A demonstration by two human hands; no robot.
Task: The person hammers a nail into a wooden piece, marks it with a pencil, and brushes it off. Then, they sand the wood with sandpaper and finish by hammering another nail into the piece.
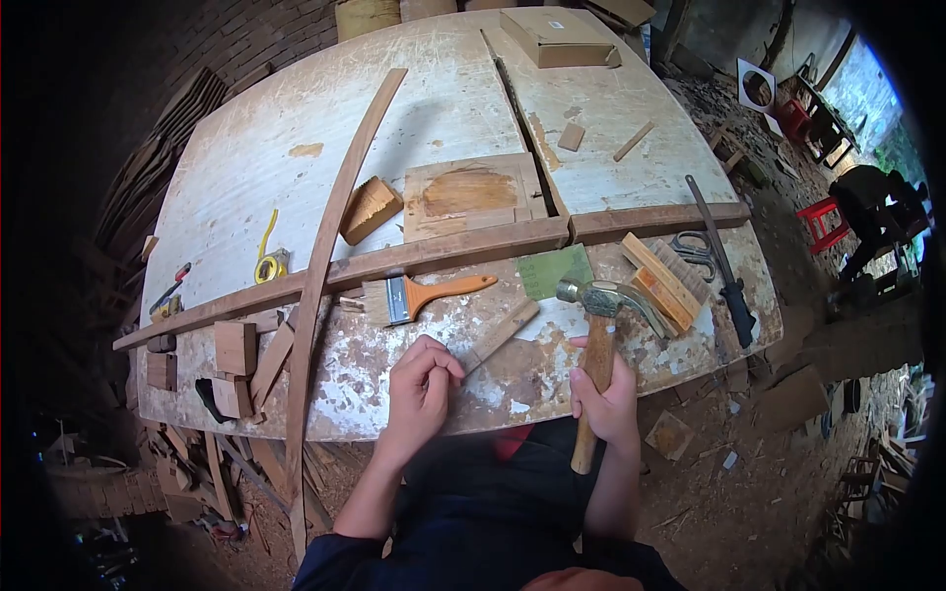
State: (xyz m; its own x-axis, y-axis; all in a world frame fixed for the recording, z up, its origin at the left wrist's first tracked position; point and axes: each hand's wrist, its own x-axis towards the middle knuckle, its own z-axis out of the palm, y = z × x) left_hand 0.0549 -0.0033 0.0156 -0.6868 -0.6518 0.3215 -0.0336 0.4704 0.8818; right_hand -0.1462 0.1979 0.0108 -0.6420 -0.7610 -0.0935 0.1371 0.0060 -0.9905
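My right hand (606, 397) is wrapped round the wooden handle of a claw hammer (599, 355), its metal head up over the bench's near part. My left hand (422, 386) has curled fingers at the near edge, touching or just beside the lower end of a short wooden strip (503, 333); whether it grips the strip is hard to make out. A green sheet (554, 272) lies behind the hammer head. Left of it is a wide brush (424, 297) with an orange handle. Wooden blocks (662, 295) sit right of the hammer.
Long wooden bars (443, 251) cross the worktable (246, 148); one long strip (340, 197) overhangs its near edge. A tape measure (271, 266), scissors (695, 254), a saw-like tool (724, 266), a cardboard box (557, 37) and small blocks (235, 349) lie around. A person (877, 212) is at far right.
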